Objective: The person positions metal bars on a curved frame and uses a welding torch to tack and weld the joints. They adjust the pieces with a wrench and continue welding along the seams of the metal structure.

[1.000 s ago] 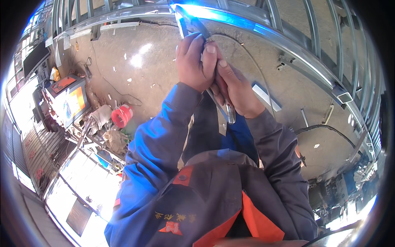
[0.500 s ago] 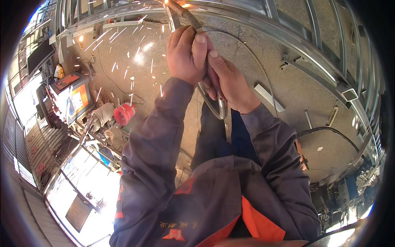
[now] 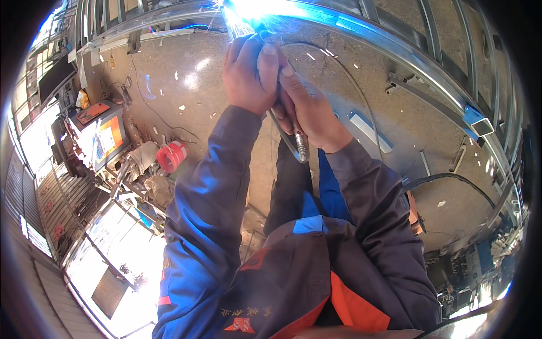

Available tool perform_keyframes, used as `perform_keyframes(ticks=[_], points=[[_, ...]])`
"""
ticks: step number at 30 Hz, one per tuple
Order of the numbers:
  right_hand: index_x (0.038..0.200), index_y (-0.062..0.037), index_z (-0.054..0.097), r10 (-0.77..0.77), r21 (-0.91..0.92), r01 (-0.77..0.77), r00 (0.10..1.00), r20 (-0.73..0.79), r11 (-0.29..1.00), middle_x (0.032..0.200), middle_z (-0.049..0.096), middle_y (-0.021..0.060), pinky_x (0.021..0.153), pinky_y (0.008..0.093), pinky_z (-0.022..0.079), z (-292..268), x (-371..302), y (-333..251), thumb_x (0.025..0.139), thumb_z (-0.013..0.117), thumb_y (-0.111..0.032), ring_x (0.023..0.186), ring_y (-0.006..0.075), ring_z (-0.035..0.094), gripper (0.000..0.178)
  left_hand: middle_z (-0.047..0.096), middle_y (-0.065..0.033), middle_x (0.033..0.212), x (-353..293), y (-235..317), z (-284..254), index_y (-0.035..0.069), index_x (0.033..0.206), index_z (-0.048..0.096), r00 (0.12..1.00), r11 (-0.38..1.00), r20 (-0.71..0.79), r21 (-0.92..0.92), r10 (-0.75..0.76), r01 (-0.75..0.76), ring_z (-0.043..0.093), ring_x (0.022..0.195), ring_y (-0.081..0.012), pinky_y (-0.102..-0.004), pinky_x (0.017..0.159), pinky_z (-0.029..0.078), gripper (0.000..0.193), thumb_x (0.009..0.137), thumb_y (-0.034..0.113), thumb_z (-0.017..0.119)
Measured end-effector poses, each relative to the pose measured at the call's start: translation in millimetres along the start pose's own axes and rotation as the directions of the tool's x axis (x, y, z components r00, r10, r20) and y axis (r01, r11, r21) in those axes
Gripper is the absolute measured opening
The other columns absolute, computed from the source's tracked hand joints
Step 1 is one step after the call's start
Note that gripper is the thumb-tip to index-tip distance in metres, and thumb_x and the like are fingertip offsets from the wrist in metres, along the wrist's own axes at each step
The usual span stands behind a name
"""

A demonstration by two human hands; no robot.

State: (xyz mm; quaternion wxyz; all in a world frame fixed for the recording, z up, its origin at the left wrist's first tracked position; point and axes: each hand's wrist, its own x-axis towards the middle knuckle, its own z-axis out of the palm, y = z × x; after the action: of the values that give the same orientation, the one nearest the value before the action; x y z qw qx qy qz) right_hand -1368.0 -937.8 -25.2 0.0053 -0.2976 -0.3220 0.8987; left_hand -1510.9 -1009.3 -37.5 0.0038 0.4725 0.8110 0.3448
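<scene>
Both hands are wrapped around a welding torch (image 3: pixel 302 148), whose coiled cable end shows below my fingers. My left hand (image 3: pixel 248 76) is closed near the torch's front part, its thumb lying along the top. Just behind it and to the right, my right hand (image 3: pixel 316 113) grips the handle. At the top of the view a bright blue-white arc (image 3: pixel 245 8) burns against the metal frame (image 3: pixel 389 42). Its glare hides the torch tip and the spot on the metal. A thin strip of metal beside my left fingers is mostly washed out by the light.
Metal bars of the frame curve along the top and right. A loose metal strip (image 3: pixel 371 133), offcuts and a black cable (image 3: pixel 451 177) lie on the floor to the right. A red bucket (image 3: pixel 172 156) and an orange-and-grey machine (image 3: pixel 104 135) stand on the left.
The orange sparks flying left have given way to a bright blue arc that lights my sleeves. Both hands have shifted slightly left with the torch.
</scene>
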Motion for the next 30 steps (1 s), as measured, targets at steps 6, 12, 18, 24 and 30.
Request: perform_keyframes(ticks=[6, 12, 18, 24, 30], points=[[0.09, -0.0057, 0.059, 0.012, 0.134, -0.019, 0.999, 0.052, 0.991, 0.065, 0.053, 0.0026, 0.04, 0.0261, 0.036, -2.4, 7.2, 6.8, 0.108, 0.05, -0.05, 0.044, 0.0105, 0.046, 0.049, 0.067, -0.0191, 0.101, -1.8, 0.7, 2.8, -0.001, 0.103, 0.068, 0.998, 0.997, -0.02, -0.043, -0.067, 0.066, 0.063, 0.092, -0.0403, -0.0473, 0.084, 0.051, 0.031, 0.098, 0.028, 0.06], [0.098, -0.0044, 0.058, 0.058, 0.077, -0.061, 0.997, 0.042, 0.995, 0.066, 0.052, 0.0023, 0.041, 0.0267, 0.037, -5.4, 4.4, 9.1, 0.108, 0.048, -0.054, 0.048, 0.0105, 0.049, 0.052, 0.067, -0.0186, 0.1, -3.1, 4.2, -0.1, -0.001, 0.098, 0.069, 0.997, 0.997, -0.026, -0.032, -0.07, 0.069, 0.063, 0.093, -0.0391, -0.0466, 0.083, 0.051, 0.028, 0.097, 0.027, 0.062], [0.1, -0.0044, 0.059, 0.049, 0.127, -0.063, 0.993, 0.105, 0.99, 0.067, 0.053, 0.0031, 0.043, 0.0267, 0.038, -5.9, 8.4, 11.6, 0.109, 0.043, -0.054, 0.049, 0.0108, 0.05, 0.054, 0.068, -0.0182, 0.099, -2.0, 1.8, 0.4, 0.0, 0.097, 0.069, 0.996, 0.996, 0.031, 0.037, -0.085, 0.084, 0.063, 0.092, -0.038, -0.0465, 0.084, 0.051, 0.028, 0.097, 0.027, 0.062], [0.102, -0.0043, 0.06, -0.006, 0.12, -0.012, 0.989, 0.145, 0.993, 0.068, 0.053, 0.0032, 0.044, 0.0261, 0.038, -10.9, 10.8, 12.9, 0.111, 0.041, -0.052, 0.05, 0.0105, 0.049, 0.052, 0.067, -0.0173, 0.098, -3.2, 1.9, 2.6, 0.0, 0.101, 0.07, 0.996, 0.995, 0.023, 0.05, -0.083, 0.082, 0.062, 0.092, -0.038, -0.0458, 0.083, 0.051, 0.026, 0.096, 0.025, 0.062], [0.103, -0.0044, 0.058, -0.038, 0.168, 0.01, 0.985, 0.168, 0.986, 0.067, 0.053, 0.003, 0.044, 0.0255, 0.037, -12.0, 15.7, 19.7, 0.11, 0.041, -0.055, 0.049, 0.01, 0.047, 0.054, 0.067, -0.0165, 0.097, -3.0, 2.5, 3.1, 0.001, 0.097, 0.069, 0.997, 0.996, 0.04, 0.074, -0.061, 0.058, 0.061, 0.092, -0.037, -0.0455, 0.082, 0.05, 0.023, 0.095, 0.022, 0.061]])
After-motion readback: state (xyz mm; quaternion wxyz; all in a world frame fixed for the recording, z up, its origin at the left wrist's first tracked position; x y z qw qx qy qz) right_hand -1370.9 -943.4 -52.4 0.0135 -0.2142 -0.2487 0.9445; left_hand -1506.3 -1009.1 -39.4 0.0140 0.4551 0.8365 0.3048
